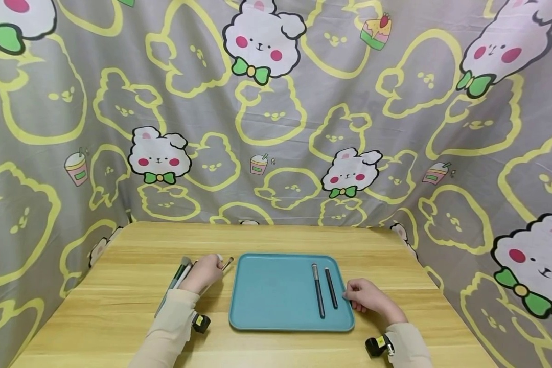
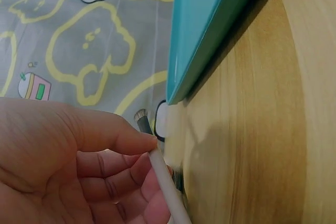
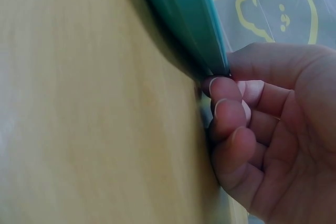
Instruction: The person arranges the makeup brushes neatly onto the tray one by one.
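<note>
Beige-sleeved, pinched a slim, pale-handled, bristle-tipped brush (image 2: 170, 191) in the left hand (image 1: 204, 274), with fingers clamped on its shaft, just left of a smooth teal tray (image 1: 276, 296) on the wood-grained worktop (image 1: 276, 350). Gripped the tray's raised right rim between thumb and curled fingers of the right hand (image 1: 368, 295). Had two straight, dark brushes (image 1: 319, 294) lying on the tray and partly hidden other brushes (image 1: 182, 276) beside the left wrist.
</note>
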`<move>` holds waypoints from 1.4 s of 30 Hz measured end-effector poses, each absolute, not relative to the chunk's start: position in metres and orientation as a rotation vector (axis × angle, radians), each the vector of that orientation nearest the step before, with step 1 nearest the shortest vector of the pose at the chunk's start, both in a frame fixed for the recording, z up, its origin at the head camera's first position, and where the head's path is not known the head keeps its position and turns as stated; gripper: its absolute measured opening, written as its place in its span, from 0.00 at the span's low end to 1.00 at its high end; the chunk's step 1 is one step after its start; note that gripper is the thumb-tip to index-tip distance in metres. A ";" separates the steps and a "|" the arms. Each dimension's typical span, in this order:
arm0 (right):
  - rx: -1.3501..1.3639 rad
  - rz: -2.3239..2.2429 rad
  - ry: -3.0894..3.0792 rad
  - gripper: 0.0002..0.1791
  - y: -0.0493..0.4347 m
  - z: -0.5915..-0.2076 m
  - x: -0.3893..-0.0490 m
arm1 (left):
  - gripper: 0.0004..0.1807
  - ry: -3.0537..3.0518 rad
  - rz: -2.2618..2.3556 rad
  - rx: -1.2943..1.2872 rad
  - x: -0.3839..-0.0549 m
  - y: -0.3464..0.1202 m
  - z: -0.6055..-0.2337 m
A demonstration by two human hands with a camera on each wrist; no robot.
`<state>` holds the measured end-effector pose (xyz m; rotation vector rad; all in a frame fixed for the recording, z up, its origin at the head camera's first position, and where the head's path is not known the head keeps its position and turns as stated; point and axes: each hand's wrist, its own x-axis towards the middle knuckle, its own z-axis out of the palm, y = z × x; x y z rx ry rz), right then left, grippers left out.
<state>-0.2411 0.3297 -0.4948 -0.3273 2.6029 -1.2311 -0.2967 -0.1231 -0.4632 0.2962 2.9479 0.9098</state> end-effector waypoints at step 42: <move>-0.329 -1.233 2.606 0.14 0.331 -0.496 -0.244 | 0.09 2.872 1.176 0.275 -0.307 -0.054 -0.445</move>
